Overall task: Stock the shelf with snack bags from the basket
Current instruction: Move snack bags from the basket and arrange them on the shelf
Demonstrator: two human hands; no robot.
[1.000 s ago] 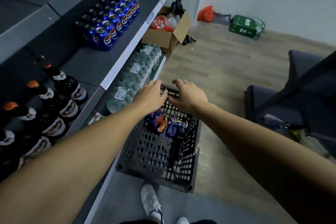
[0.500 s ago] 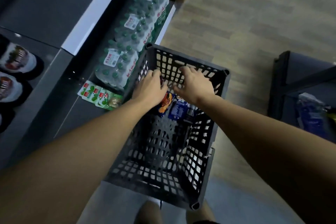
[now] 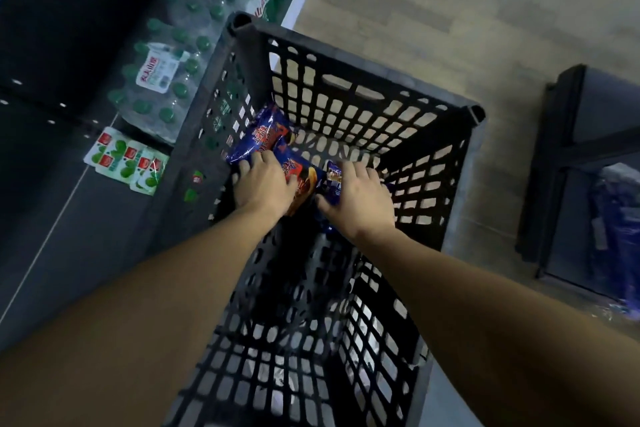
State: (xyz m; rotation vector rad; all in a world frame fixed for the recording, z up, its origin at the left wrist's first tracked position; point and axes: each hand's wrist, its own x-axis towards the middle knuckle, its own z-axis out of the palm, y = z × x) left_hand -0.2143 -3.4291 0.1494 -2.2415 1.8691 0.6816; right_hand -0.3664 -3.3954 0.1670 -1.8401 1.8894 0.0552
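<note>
Head view, looking down into a black lattice basket (image 3: 349, 80) that stood on the floor (image 3: 450, 3) just right of the low shelf (image 3: 62, 218). Both forearms reached down from the near edge into the basket's far half.

The left hand (image 3: 265, 185) lay palm down on a blue snack bag (image 3: 258, 139) with red lettering, its fingers curled over the bag's near edge – a grasp, so far as the view allowed, though the thumb was hidden. This bag leaned against the basket's far-left wall. A second bag (image 3: 303, 178), dark with an orange picture, lay between the two hands, touching the left hand.

The right hand (image 3: 360, 196) pressed down on a smaller blue packet (image 3: 334, 175); the fingers bent over its far side and the thumb spread toward the near left – it appeared to hold the packet, the fingertips themselves out of sight. All bags sat low inside the basket, none yet on the shelf.

To the left, on the bottom shelf, shrink-wrapped packs of green-capped water bottles (image 3: 162, 80) stood just beside the basket's left wall. Nearer, a flat green-and-white multipack (image 3: 126, 159) with red labels lay on the shelf. At far right stood a dark rack (image 3: 588, 149) holding blurred blue packages (image 3: 616, 229).
</note>
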